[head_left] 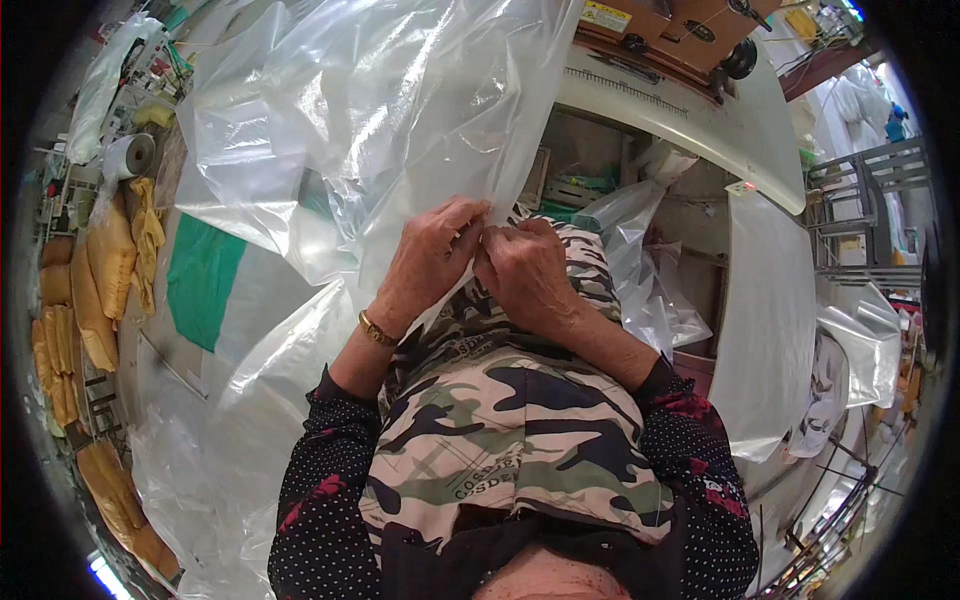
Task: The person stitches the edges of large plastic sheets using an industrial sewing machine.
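Centre of frame: left hand (425, 255) pinching the near edge of a clear plastic sheet (370, 110). Right hand (532, 268) curled in just beside it; cannot tell whether it grips film too. Sheet spreads to top of frame, creased, glossy. Probably light, limp, slippery; best pinched along its edge. Farther, upper right: brown machine (680, 38) on pale worktop (755, 150).

Head cam: fisheye, wearer's POV, aimed down; L hand (428, 255) & R hand (532, 268) close, nr ctr.
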Motion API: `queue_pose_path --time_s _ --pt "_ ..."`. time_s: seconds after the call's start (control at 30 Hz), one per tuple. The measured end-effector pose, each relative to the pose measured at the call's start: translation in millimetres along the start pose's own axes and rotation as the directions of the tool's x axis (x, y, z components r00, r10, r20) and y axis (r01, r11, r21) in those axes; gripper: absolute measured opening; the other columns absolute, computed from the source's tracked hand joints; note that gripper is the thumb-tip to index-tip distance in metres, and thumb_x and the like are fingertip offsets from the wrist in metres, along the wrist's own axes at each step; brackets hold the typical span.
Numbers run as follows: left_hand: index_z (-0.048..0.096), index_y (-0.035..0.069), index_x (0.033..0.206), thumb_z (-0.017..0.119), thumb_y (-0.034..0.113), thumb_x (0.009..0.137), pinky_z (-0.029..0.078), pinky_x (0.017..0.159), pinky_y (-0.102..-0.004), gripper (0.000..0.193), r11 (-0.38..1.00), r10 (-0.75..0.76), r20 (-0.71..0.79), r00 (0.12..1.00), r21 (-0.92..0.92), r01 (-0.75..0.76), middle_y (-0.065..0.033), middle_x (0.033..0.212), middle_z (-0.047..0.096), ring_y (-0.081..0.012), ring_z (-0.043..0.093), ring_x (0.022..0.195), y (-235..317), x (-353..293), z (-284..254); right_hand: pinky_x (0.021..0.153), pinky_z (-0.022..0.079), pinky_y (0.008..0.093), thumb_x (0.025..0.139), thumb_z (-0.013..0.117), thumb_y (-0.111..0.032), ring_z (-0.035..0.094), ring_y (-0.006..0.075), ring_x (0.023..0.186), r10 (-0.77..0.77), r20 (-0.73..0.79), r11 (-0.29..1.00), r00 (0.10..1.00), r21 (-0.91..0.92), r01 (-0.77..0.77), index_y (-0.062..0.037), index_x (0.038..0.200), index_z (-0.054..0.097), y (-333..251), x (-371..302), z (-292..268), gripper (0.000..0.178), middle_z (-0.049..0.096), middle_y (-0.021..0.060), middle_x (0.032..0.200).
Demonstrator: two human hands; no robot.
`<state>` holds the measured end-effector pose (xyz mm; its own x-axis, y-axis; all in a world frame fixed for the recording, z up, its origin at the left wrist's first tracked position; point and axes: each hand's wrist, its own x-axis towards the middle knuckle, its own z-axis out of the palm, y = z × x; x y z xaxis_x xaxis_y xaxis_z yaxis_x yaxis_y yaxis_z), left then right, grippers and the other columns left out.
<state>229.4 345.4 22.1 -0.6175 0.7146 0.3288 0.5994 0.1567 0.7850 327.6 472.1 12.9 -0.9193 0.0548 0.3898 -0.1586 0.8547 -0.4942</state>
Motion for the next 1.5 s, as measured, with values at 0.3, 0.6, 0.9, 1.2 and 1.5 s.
queue_pose_path --time_s 0.3,0.6,0.9,1.2,1.5 --pt "0.064 -0.001 0.097 0.066 0.015 0.088 0.050 0.060 -0.0349 0.018 0.975 -0.209 0.104 0.972 -0.053 0.215 -0.0181 0.074 0.064 -0.0259 0.066 0.063 -10 15 -6 0.083 0.048 0.0402 0.081 0.065 -0.012 0.064 0.0289 0.069 -0.242 0.017 0.947 0.970 -0.215 0.239 -0.0009 0.085 0.060 4 6 7 0.013 0.063 0.0152 0.073" --pt "0.064 -0.002 0.096 0.063 -0.002 0.086 0.050 0.066 -0.0363 0.010 0.941 0.096 -0.206 0.974 0.337 -0.021 -0.0173 0.086 0.065 -0.0330 0.064 0.074 13 11 -53 0.078 0.050 0.0373 0.086 0.065 -0.018 0.062 0.0303 0.078 0.401 -0.414 0.831 0.817 0.539 -0.135 -0.0037 0.093 0.061 70 52 40 0.016 0.062 0.0153 0.085" --pt "0.061 0.001 0.104 0.057 -0.004 0.081 0.051 0.070 -0.0437 0.024 0.792 0.162 0.306 0.938 0.527 -0.309 -0.0162 0.091 0.065 -0.0352 0.065 0.083 94 53 -94 0.084 0.050 0.0409 0.088 0.059 -0.021 0.063 0.0310 0.099 -0.165 -0.247 0.806 0.955 0.524 0.275 -0.0065 0.107 0.068 46 195 121 0.026 0.067 0.0137 0.104" --pt "0.056 0.002 0.104 0.053 -0.003 0.079 0.052 0.067 -0.0413 0.026 0.781 0.203 0.178 0.963 0.564 -0.268 -0.0132 0.088 0.061 -0.0325 0.064 0.086 -18 11 -16 0.086 0.051 0.0401 0.093 0.053 -0.021 0.064 0.0303 0.102 -0.276 0.205 0.883 0.939 0.439 0.163 -0.0083 0.108 0.068 127 129 128 0.025 0.068 0.0151 0.109" --pt "0.054 0.004 0.103 0.055 0.000 0.078 0.050 0.066 -0.0397 0.026 0.800 0.114 0.013 0.993 0.591 -0.100 -0.0102 0.087 0.059 -0.0287 0.062 0.085 -26 -2 5 0.088 0.046 0.0441 0.090 0.060 -0.023 0.061 0.0284 0.099 -0.418 -0.013 0.856 0.909 -0.340 0.389 -0.0081 0.094 0.063 98 141 -55 0.016 0.065 0.0090 0.101"
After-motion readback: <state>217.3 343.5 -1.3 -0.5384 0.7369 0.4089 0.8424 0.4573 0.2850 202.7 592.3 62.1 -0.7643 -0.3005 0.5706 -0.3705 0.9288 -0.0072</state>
